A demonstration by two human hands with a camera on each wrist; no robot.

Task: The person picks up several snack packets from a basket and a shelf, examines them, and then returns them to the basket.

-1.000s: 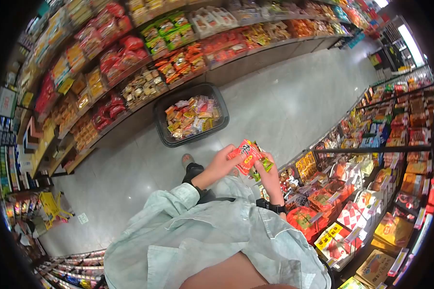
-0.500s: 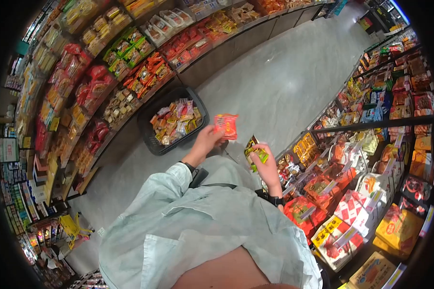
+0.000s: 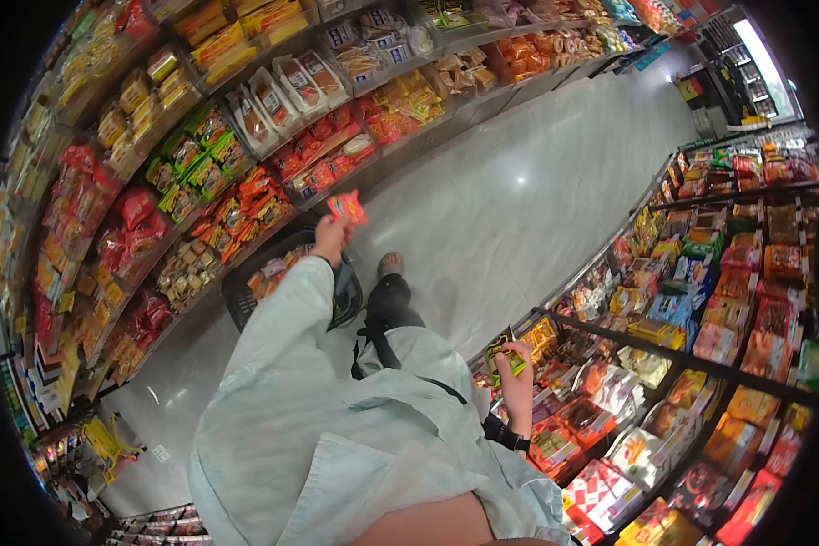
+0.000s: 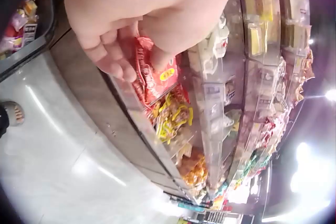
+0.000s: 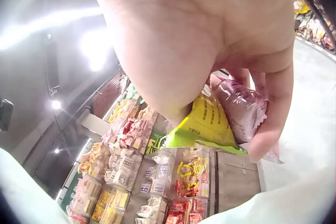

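While the left hand (image 3: 330,241) pinched a flat red plastic packet (image 3: 347,207), the right hand (image 3: 518,371) clasped a yellow-green packet (image 5: 206,124) and a purple-clear packet (image 5: 240,109), presumably securing both together.

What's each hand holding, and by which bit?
The left hand pinches a red packet near one end. The right hand holds a yellow-green packet and a purplish packet; exact place hidden.

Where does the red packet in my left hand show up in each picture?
Head: red packet, above left of centre, in the left hand.
Left wrist: red packet, slightly above centre, partly covered by the hand.
Right wrist: not visible.
Landmark in all three: shelved yellow-and-red packets.
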